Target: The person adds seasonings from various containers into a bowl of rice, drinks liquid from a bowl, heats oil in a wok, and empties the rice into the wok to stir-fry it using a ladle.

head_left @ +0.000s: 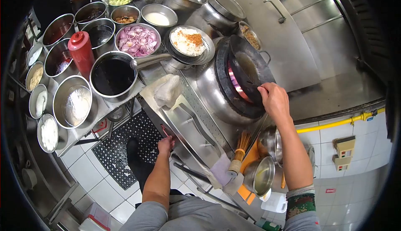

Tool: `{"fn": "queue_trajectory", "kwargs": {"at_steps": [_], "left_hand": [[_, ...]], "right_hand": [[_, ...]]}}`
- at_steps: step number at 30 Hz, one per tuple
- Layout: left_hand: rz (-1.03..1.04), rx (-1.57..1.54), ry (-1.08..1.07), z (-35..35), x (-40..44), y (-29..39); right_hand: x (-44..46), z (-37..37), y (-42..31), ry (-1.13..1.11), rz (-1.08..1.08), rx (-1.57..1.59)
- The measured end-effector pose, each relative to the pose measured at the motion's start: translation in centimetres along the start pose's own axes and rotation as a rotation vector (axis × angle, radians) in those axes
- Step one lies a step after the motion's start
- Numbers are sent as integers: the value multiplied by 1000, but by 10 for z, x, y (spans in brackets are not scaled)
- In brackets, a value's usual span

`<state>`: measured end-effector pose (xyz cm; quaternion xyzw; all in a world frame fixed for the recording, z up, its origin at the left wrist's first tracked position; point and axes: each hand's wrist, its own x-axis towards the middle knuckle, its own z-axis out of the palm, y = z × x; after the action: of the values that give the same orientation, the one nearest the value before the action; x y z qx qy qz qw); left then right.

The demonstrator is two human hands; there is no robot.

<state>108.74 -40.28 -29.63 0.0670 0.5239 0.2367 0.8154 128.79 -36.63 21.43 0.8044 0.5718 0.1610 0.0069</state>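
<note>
You are gripping the wok [260, 70] by its rim with the right hand [275, 102], tilted over the lit burner [222, 74], heating apparently underway, left hand [166, 144] closing around a red lever [163, 129] near-left, rice [186, 44] sitting far-left, unadded.

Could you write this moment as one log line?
left hand: at red lever | right hand: gripping edge of wok | wok: tilted over burner | flame: visible

Right of the frame's centre, the wok [250, 70] leans over the burner [225, 85], the right hand [275, 99] at its lower rim. At upper left, containers [62, 100] crowd the worktop [100, 106], a bottle [81, 55] among them. Below the wok, a brush [241, 147] sits left of a bowl [249, 173], which seems to hold liquid.
</note>
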Motion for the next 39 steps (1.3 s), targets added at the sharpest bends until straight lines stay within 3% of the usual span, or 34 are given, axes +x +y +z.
{"fn": "queue_trajectory", "kwargs": {"at_steps": [16, 21, 22, 23, 25, 28, 29, 30, 31, 32, 34, 35, 38, 39], "left_hand": [[-19, -13, -28, -5, 11, -5], [13, -53, -170, -18, 13, -11], [-1, -24, -75, -6, -9, 1], [-96, 220, -187, -26, 5, 1], [-122, 556, -188, -40, -12, 15], [143, 1317, -585, -51, -74, 64], [435, 1653, -800, -62, -74, 72], [416, 1483, -690, -33, -143, 111], [329, 1595, -681, -22, -173, 134], [371, 1654, -645, 0, -212, 158], [355, 1609, -760, 58, -273, 204], [548, 1569, -840, 88, -291, 218], [1138, 1484, -992, 178, -312, 242], [1311, 1453, -993, 208, -308, 244]], "right_hand": [[1, 2, 0, 12, -8, 11], [-8, 25, -2, -52, -8, -11], [-11, 30, -6, -93, 37, -23], [-16, 37, -9, -99, 66, 11], [-27, 24, -6, -104, 99, 155], [-75, -36, 27, -92, 241, 401], [-107, -37, 60, -89, 351, 347], [-146, -36, 96, -88, 456, 291], [-182, -46, 125, -190, 659, 190], [-243, -25, 169, -209, 803, 41], [-328, -12, 217, -489, 1029, 7], [-344, -14, 219, -608, 1179, 20], [-376, 4, 219, -503, 1078, 7], [-376, 13, 218, -418, 1181, 23]]}}
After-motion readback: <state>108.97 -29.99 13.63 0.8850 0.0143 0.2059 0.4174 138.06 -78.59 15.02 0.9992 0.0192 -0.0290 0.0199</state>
